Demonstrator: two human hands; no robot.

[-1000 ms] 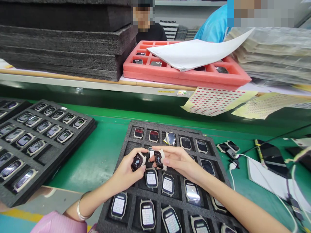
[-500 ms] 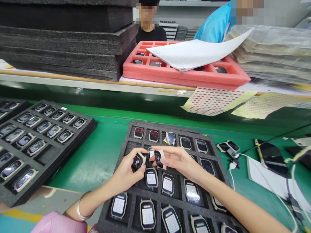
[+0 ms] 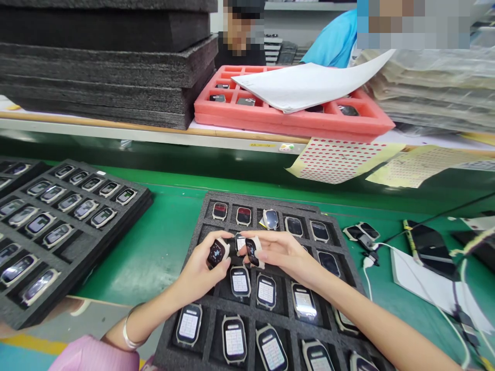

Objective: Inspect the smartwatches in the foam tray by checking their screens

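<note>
Left smartwatch point(image 3: 217, 253), gripped between the fingers of the left hand point(image 3: 203, 265), is held just beside the right smartwatch point(image 3: 252, 251), gripped in the right hand point(image 3: 286, 253); both are over a dark foam tray point(image 3: 168, 336). Its compartments contain tray watches point(image 3: 234, 340): near rows mostly show white grid screens; the far row includes two reddish displays. At left, a second foam tray point(image 3: 124, 213) holds rows of similar watches point(image 3: 38, 222). On the shelf, a red foam tray point(image 3: 294, 124) contains dark items, partly covered by white paper point(image 3: 305, 85).
</note>
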